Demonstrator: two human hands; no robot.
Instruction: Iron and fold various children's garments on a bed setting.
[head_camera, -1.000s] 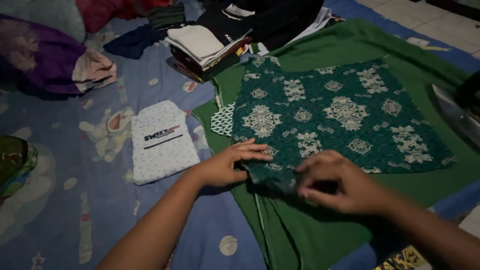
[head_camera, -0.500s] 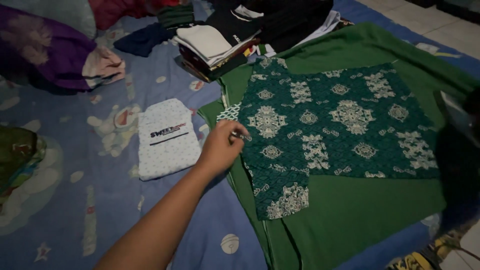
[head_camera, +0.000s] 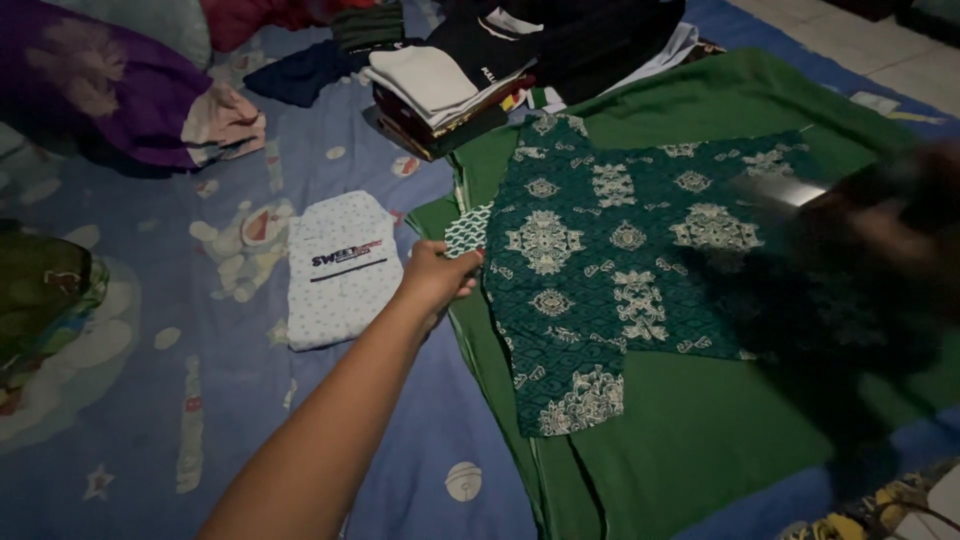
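Fingers of the left hand (head_camera: 437, 277) pinch the patterned green shirt's (head_camera: 610, 260) edge; right hand (head_camera: 880, 225) blurred, grip unclear.

The patterned green garment (head_camera: 640, 270) has been unfolded with its sleeve laid out below, its left edge is now pinched by the left hand (head_camera: 437, 277), and a blurred dark iron (head_camera: 850, 215) has been brought over its right side.

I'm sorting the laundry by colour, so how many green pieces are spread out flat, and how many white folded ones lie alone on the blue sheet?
Patterned green garment: 1, its edge held by the left hand.
Plain green cloth under it: 1.
White folded garment: 1.
Total: 3.
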